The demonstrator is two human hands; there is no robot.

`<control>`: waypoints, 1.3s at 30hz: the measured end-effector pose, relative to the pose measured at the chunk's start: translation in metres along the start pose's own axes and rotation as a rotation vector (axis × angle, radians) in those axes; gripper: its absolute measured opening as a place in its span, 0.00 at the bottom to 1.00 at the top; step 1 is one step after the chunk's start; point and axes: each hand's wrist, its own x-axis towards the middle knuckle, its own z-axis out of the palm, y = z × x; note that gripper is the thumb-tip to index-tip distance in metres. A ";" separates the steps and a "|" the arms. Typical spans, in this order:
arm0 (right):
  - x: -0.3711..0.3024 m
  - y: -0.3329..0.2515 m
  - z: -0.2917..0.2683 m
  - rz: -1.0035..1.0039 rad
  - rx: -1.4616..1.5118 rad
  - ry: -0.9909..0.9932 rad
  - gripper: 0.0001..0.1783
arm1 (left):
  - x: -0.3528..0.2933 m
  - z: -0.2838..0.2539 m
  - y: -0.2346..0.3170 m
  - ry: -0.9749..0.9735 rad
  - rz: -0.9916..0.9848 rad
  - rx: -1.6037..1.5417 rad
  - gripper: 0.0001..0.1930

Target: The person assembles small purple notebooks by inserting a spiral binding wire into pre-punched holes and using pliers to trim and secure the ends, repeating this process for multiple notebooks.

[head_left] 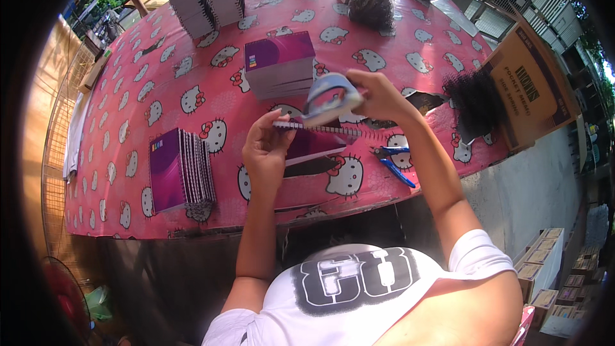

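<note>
My left hand [264,150] pinches the left end of a purple notebook [314,145] near the front of the table. A thin spiral wire [349,132] runs along its top edge and sticks out past the right end. Above that edge, my right hand [381,97] is closed on a blue-and-white loop-handled tool [330,99], shaped like a small iron. Its underside is turned away from me. To the right of the notebook lie blue-handled pliers [397,172].
A stack of spiral notebooks [173,170] stands at the left. Behind my hands is a purple-topped stack [280,64]. Taller stacks [202,0] stand farther back. Dark wire spirals [474,102] spill beside a brown carton [532,86]; a wrapped bundle [371,9] sits at the back. The pink tablecloth [122,147] has torn spots.
</note>
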 end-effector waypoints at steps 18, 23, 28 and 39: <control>-0.094 0.047 -0.027 0.169 -0.980 0.364 0.31 | -0.004 -0.002 0.015 0.055 0.337 -0.034 0.10; -0.161 -0.004 0.013 0.333 -0.807 0.129 0.39 | -0.019 0.011 0.031 -0.057 0.744 0.507 0.17; -0.166 -0.011 0.040 0.163 -0.883 0.303 0.29 | -0.037 0.039 0.019 0.058 0.315 0.389 0.14; -0.110 -0.079 0.075 0.030 -0.364 0.237 0.25 | -0.036 0.027 0.010 0.003 0.351 0.327 0.08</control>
